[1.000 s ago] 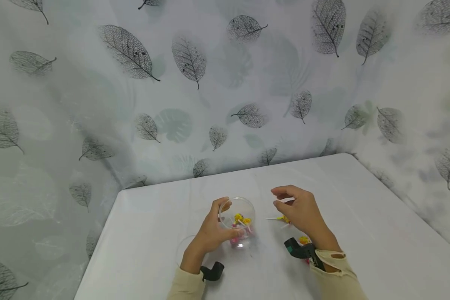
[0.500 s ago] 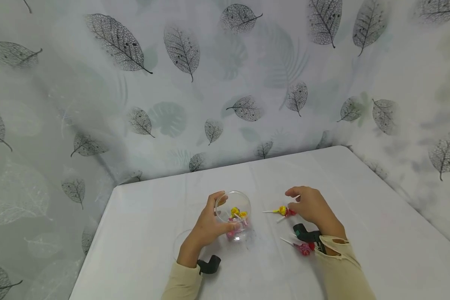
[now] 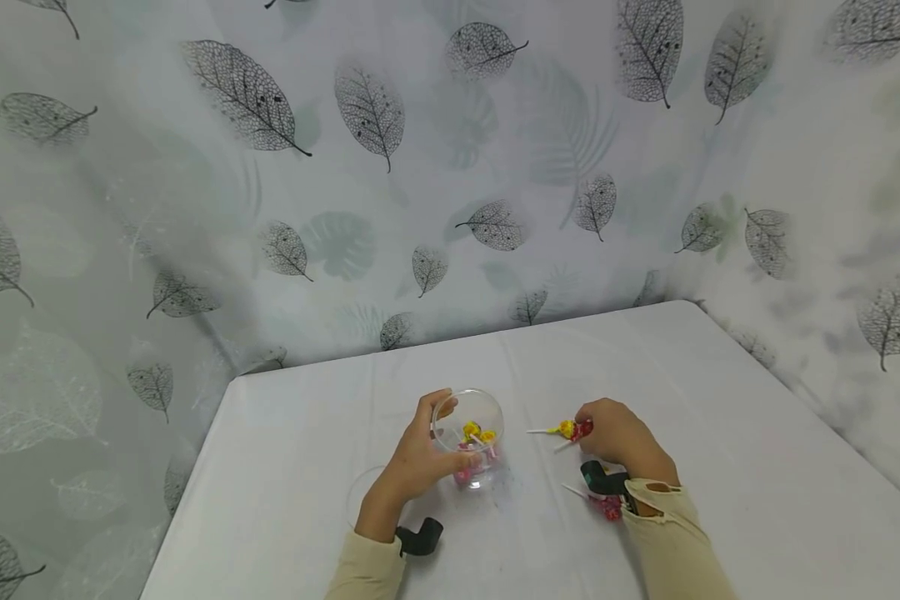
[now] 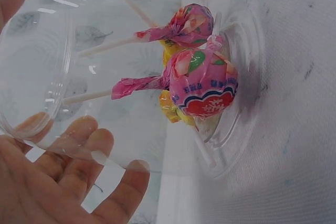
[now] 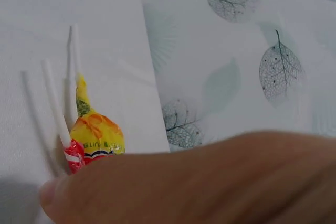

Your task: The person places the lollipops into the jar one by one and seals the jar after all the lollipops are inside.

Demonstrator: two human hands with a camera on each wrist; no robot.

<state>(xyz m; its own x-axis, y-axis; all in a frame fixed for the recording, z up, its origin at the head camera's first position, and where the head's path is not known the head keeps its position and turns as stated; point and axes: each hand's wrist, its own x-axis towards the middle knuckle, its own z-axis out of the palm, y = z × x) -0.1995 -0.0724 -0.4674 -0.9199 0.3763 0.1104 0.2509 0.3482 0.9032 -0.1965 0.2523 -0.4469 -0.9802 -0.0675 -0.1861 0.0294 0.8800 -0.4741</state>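
My left hand [image 3: 412,467] grips a clear plastic jar [image 3: 487,394], fingers and thumb round its side, its mouth uncovered. Inside are pink lollipops [image 4: 205,80] and yellow lollipops [image 4: 170,107]; the left wrist view shows the pink wrappers close up. Right of the jar, my right hand [image 3: 621,433] pinches a red-wrapped lollipop [image 3: 582,430], whose white stick slants out past the thumb. Right against it is a yellow lollipop [image 5: 102,135] on the table. My right hand hides part of both heads in the right wrist view.
Nearer me, pink-red lollipops [image 3: 607,506] lie partly under my right wrist. A clear round lid [image 3: 351,492] lies left of my left forearm. Behind the white table [image 3: 307,433] hangs a leaf-print curtain [image 3: 420,167].
My right hand moved right, away from above the yellow lollipop, then came down onto the red one, its fingers closing. My left hand kept its grip on the jar.
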